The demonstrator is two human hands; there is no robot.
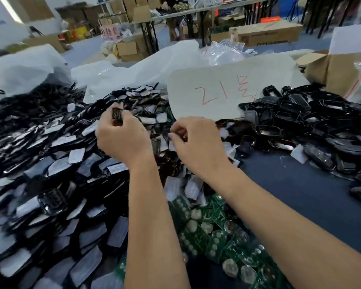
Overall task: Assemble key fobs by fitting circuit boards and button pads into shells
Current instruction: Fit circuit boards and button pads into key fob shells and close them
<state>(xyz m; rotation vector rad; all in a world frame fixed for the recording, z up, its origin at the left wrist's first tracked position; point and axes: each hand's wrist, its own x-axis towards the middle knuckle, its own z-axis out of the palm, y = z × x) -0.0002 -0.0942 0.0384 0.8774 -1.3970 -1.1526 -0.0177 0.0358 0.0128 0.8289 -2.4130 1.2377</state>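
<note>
Green circuit boards [217, 236] lie heaped nearest on the bench [300, 184], between the forearms. Beyond them, the left hand [123, 138] pinches a dark shell [117, 115] above the pile of fobs; the right hand [196, 142] has curled fingers, its hold unclear. Farther right sit black shells [300, 113], behind them a white card [227, 86].

Assembly workshop: parts heaps [50, 163], stacked cartons [265, 34].

Bright overhead light, motion blur throughout, wide-angle bending at edges.
</note>
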